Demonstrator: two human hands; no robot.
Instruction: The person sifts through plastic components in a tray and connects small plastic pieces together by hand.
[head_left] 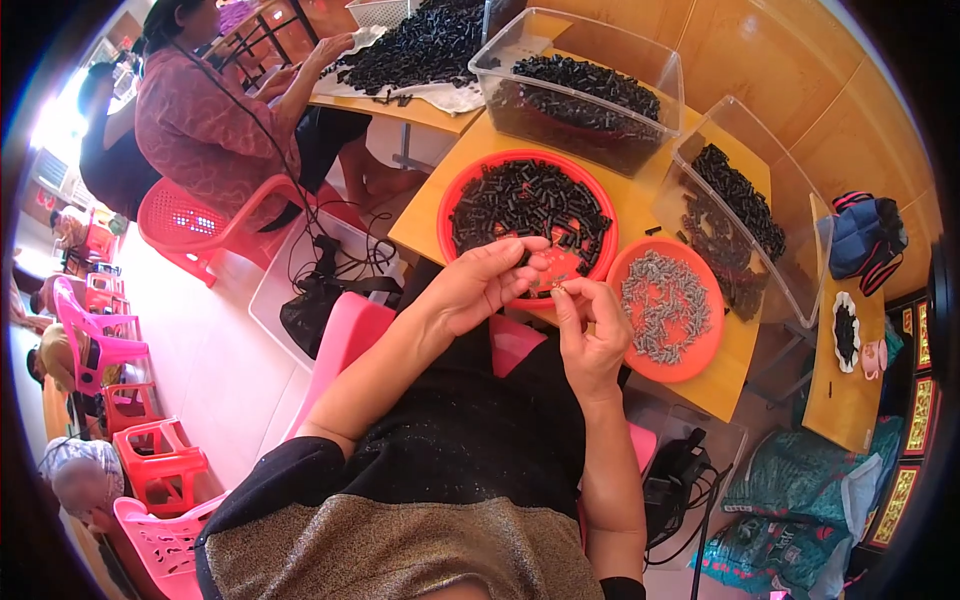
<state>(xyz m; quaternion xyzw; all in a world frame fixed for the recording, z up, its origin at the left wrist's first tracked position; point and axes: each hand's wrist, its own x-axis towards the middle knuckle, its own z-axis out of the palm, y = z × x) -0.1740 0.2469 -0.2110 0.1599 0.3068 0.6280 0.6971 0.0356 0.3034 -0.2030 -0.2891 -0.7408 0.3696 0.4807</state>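
My left hand is curled, palm up, over the front of a red basin of short black tube-like pieces. A small dark piece shows between its thumb and fingers, apparently one of those black pieces. Close by on the right, my right hand pinches with thumb and forefinger; whatever tiny thing sits at its fingertips is too small to name. The two sets of fingertips nearly meet. Beside my right hand stands an orange-red basin with many small grey screw-like pieces.
Two clear plastic bins of black pieces stand at the back and right of the wooden table. Far left, a co-worker sits by another black heap. Teal bags lie at lower right; cables hang left.
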